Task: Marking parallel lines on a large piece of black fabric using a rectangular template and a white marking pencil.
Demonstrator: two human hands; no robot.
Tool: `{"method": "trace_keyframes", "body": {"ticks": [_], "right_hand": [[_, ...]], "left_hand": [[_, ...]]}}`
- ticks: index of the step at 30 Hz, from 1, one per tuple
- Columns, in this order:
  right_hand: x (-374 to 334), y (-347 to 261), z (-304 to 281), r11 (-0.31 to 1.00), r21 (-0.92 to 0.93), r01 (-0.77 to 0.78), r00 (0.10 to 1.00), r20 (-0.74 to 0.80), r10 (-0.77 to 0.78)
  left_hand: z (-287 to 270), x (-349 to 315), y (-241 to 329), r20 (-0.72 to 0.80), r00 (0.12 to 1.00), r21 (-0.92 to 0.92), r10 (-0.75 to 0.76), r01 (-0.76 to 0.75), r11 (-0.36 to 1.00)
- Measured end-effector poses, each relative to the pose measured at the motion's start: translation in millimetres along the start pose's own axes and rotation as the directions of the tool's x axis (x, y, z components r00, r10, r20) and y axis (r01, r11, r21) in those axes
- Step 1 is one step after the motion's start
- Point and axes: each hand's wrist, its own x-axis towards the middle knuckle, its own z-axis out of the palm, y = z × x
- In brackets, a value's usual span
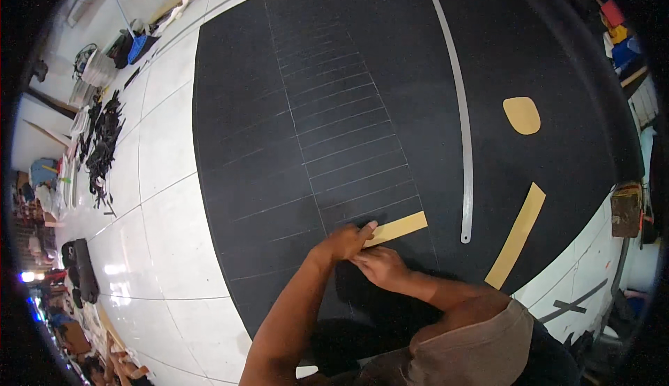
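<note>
A large sheet of black material (244,107) lies on the floor in front of me, marked with two long pale lines and a ladder of thin cross lines. Across its near part rests a yellow card strip (401,229). My left hand (343,242) is closed over the strip's left end and presses it to the sheet, thumb on top. Just below the strip's near edge is my right hand (382,266), its fingers pinched together close to the left hand. Whatever it may hold is hidden.
To the right lie a long metal ruler (460,107), a second yellow strip (516,236) and a rounded yellow template (523,116). White floor tiles (171,226) border the sheet. Black scraps (104,145) and a blue broom (141,48) are at the left; a brown block (626,210) stands right.
</note>
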Motion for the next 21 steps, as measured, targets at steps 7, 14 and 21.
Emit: {"method": "trace_keyframes", "body": {"ticks": [7,14,21], "right_hand": [[-51.5,26.1,-73.2,0.899,0.298,-0.321,0.889,-0.231,0.394],[-77.8,50.0,-98.8,0.761,0.435,-0.481,0.719,-0.300,0.627],[-47.9,24.8,-73.8,0.904,0.248,-0.349,0.904,-0.164,0.395]], "left_hand": [[37.0,-39.8,-26.0,-0.400,0.821,0.374,0.408,-0.260,0.890],[73.6,-53.6,-17.4,-0.462,0.844,0.476,0.272,-0.022,0.879],[110.3,-54.6,9.7,-0.280,0.943,0.066,0.178,-0.166,0.984]]}}
